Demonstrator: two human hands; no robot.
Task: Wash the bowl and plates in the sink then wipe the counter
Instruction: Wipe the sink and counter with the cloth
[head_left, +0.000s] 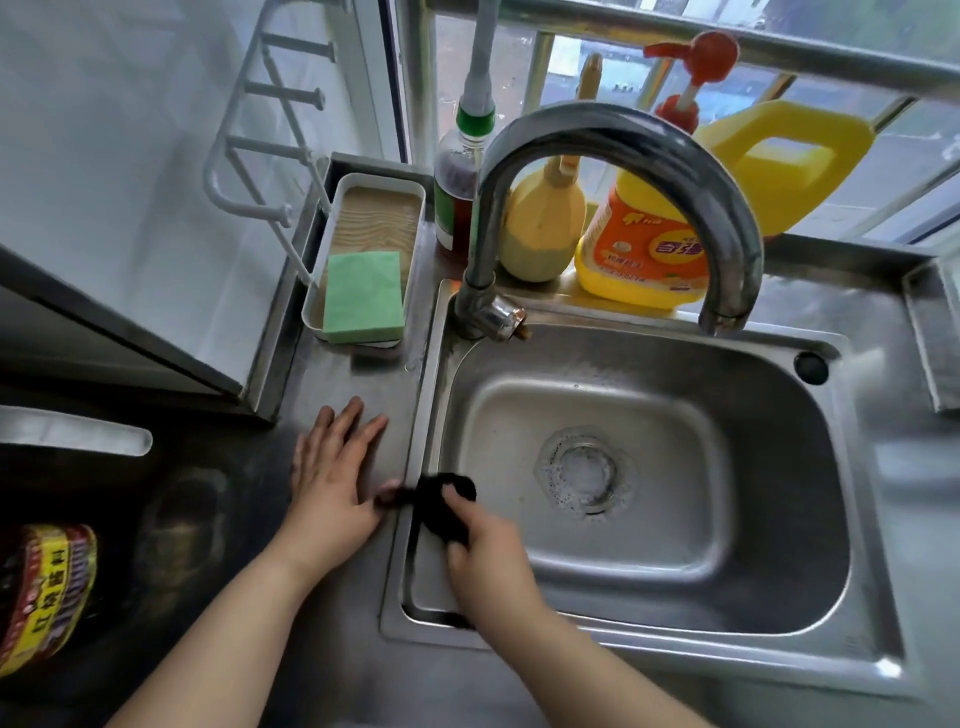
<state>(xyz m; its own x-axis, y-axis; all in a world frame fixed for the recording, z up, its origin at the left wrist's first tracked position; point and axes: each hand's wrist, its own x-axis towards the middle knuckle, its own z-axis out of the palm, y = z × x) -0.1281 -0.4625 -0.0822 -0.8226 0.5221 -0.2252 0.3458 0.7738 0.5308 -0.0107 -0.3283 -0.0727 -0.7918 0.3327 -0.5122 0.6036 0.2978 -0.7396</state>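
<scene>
Gripping a black cloth (441, 512) in my right hand (485, 551), I hold it on the near left rim of the sink (810, 670). My left hand (332, 467) lies flat with fingers spread on the steel counter (358, 374) just left of it. A green sponge (363, 296) sits in a white tray (318, 291) farther back, left of the faucet (649, 145).

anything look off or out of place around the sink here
Little stands out. The green sponge overhangs the near end of its white tray instead of lying flat inside. Foam sits around the drain of the sink. The right hand grips a dark cloth at the sink's left rim; the left hand rests flat on the counter.
</scene>
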